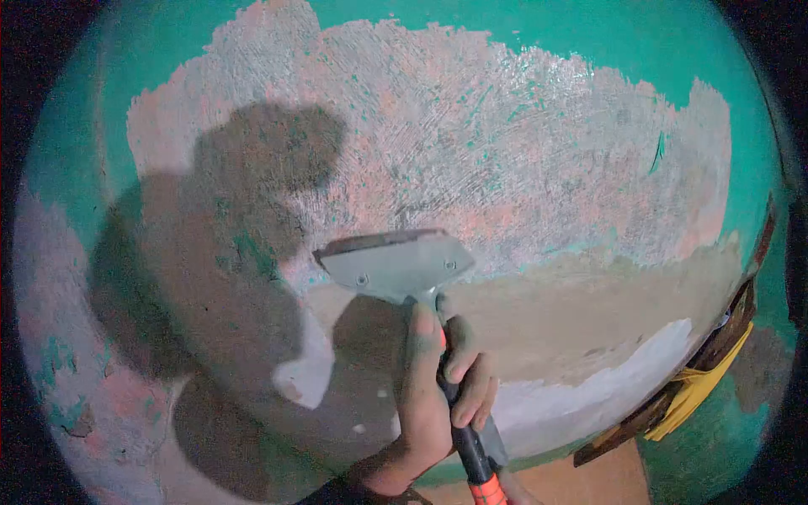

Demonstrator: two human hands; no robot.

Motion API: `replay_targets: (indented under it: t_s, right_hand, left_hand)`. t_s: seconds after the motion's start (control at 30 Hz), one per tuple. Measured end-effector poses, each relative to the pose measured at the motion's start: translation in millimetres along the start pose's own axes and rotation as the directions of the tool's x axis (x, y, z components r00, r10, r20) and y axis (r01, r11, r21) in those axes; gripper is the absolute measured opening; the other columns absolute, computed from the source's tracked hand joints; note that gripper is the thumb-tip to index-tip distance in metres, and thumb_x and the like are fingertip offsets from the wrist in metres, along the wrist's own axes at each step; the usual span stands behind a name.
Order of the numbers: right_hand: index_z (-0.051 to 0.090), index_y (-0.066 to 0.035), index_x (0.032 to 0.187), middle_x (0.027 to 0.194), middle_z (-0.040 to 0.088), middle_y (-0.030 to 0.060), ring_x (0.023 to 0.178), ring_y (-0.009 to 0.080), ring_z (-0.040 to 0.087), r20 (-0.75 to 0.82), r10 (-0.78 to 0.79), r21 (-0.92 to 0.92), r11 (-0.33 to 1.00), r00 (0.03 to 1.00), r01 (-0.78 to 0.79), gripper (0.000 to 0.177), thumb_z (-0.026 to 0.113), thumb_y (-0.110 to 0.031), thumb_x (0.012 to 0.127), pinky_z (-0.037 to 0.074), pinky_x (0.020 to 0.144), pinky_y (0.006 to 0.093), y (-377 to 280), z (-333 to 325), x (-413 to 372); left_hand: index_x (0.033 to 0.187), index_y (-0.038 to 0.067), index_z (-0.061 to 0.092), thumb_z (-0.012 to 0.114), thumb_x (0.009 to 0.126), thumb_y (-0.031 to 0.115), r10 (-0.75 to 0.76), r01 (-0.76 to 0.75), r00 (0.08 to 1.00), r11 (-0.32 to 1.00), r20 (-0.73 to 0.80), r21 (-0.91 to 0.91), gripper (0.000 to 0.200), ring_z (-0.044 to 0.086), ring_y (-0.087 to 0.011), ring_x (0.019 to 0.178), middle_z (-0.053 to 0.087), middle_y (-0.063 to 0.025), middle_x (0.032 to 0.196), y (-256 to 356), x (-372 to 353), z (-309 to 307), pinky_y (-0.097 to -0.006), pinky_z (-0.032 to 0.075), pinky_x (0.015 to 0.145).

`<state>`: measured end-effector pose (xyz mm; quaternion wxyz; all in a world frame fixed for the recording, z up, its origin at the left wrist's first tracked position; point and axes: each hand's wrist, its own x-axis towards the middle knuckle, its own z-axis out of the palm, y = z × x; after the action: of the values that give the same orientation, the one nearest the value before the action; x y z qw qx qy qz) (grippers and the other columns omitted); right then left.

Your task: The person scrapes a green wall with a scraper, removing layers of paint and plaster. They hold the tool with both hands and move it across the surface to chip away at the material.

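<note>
A wide-bladed scraper (396,263) with a pale grey head and a dark handle stands upright in front of the wall. My left hand (433,383) is closed around the upper handle, its thumb lying along the neck below the head. Lower down, the handle has an orange section (486,491). My right hand (518,492) shows only in part at the bottom edge beside that section, its fingers mostly out of view. Behind the scraper's head, the wall (505,168) has a rough patch stripped to grey and pinkish plaster, bordered by green paint.
Below the stripped patch runs a smooth beige band (581,311) with a white area (555,408) under it. A yellow cloth (703,383) hangs over a dark wooden strip (619,438) at the lower right. Large shadows fall across the left of the wall.
</note>
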<state>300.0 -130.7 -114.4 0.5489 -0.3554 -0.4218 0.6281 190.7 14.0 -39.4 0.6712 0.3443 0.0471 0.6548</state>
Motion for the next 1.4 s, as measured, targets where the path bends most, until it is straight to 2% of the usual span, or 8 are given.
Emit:
replay_targets:
  t_s: [0.1, 0.5, 0.7, 0.8, 1.13, 1.23, 1.33, 1.4]
  right_hand:
    - [0.028, -0.005, 0.135, 0.066, 0.048, 0.0002, 0.052, 0.0058, 0.039, 0.013, -0.124, -0.048, 0.991, 0.992, 0.125, 0.06, 0.055, -0.028, 0.087, 0.03, 0.045, 0.0203, 7, -4, 7]
    - [0.03, -0.005, 0.134, 0.064, 0.047, 0.0, 0.048, 0.0045, 0.037, -0.036, -0.03, -0.023, 0.999, 0.999, 0.029, 0.062, 0.055, -0.032, 0.085, 0.028, 0.042, 0.0184, 8, 0, 1]
    - [0.029, -0.003, 0.134, 0.065, 0.048, 0.0006, 0.048, 0.0058, 0.039, -0.047, -0.183, -0.076, 0.981, 0.982, 0.179, 0.063, 0.056, -0.032, 0.085, 0.029, 0.042, 0.0195, 18, -4, 7]
    - [0.029, -0.002, 0.134, 0.065, 0.048, 0.0012, 0.049, 0.0065, 0.039, -0.058, -0.091, -0.032, 0.996, 0.994, 0.089, 0.063, 0.057, -0.03, 0.085, 0.028, 0.043, 0.0197, 13, -4, 2]
    - [0.029, -0.003, 0.134, 0.06, 0.044, -0.0007, 0.045, 0.0049, 0.036, -0.168, -0.046, 0.115, 0.991, 0.985, 0.066, 0.063, 0.057, -0.029, 0.084, 0.029, 0.04, 0.0183, 25, 4, 7]
    - [0.03, -0.003, 0.134, 0.059, 0.042, -0.0015, 0.045, 0.0048, 0.036, -0.204, 0.035, 0.116, 0.993, 0.978, -0.011, 0.064, 0.058, -0.031, 0.083, 0.029, 0.039, 0.0182, 14, 14, 4]
    - [0.031, -0.002, 0.133, 0.06, 0.043, -0.001, 0.045, 0.0052, 0.037, -0.256, -0.013, 0.099, 0.994, 0.967, 0.04, 0.064, 0.058, -0.031, 0.083, 0.029, 0.04, 0.0183, 32, 11, 3]
    - [0.031, -0.002, 0.133, 0.06, 0.044, -0.0003, 0.046, 0.0057, 0.038, -0.245, -0.087, 0.075, 0.991, 0.966, 0.108, 0.063, 0.059, -0.029, 0.083, 0.03, 0.04, 0.0187, 40, 8, 8]
  left_hand:
    - [0.094, 0.013, 0.036, 0.032, 0.092, 0.046, 0.02, -0.018, 0.998, 0.999, 0.06, -0.034, 0.033, 0.028, -0.0064, 0.03, 0.034, 0.0047, 0.059, -1, 8, 0, -0.022, 0.028, 0.029]
    - [0.09, 0.013, 0.036, 0.034, 0.092, 0.045, -0.069, 0.069, 0.997, 0.998, 0.04, -0.006, 0.031, 0.028, -0.0068, 0.03, 0.034, 0.0047, 0.058, -5, 1, -5, -0.0227, 0.028, 0.029]
    - [0.098, 0.013, 0.044, 0.035, 0.093, 0.04, -0.01, 0.009, 1.0, 0.997, -0.011, -0.081, 0.029, 0.026, -0.0044, 0.029, 0.034, 0.0066, 0.056, -12, 3, -1, -0.0197, 0.027, 0.025]
    - [0.098, 0.013, 0.043, 0.035, 0.093, 0.04, -0.024, 0.023, 0.999, 0.999, -0.035, -0.036, 0.029, 0.027, -0.0046, 0.029, 0.034, 0.0064, 0.056, -15, 1, -2, -0.0199, 0.027, 0.025]
    - [0.099, 0.012, 0.035, 0.036, 0.092, 0.041, -0.084, 0.083, 0.991, 0.996, 0.102, 0.021, 0.029, 0.031, -0.0084, 0.031, 0.035, 0.0023, 0.059, -13, 9, -7, -0.0234, 0.031, 0.031]
    - [0.09, 0.009, 0.038, 0.036, 0.092, 0.042, -0.102, 0.096, 0.98, 0.994, 0.169, 0.041, 0.032, 0.032, -0.0084, 0.031, 0.033, 0.0024, 0.056, -12, 10, -11, -0.0233, 0.031, 0.031]
    - [0.075, 0.009, 0.037, 0.036, 0.092, 0.043, -0.133, 0.13, 0.99, 0.99, 0.048, 0.059, 0.038, 0.032, -0.0085, 0.031, 0.033, 0.002, 0.051, -13, 7, -9, -0.0233, 0.031, 0.031]
    - [0.069, 0.009, 0.036, 0.035, 0.092, 0.042, -0.142, 0.135, 0.986, 0.988, 0.09, 0.078, 0.04, 0.032, -0.0085, 0.031, 0.033, 0.0015, 0.049, -7, 11, -6, -0.0235, 0.031, 0.03]
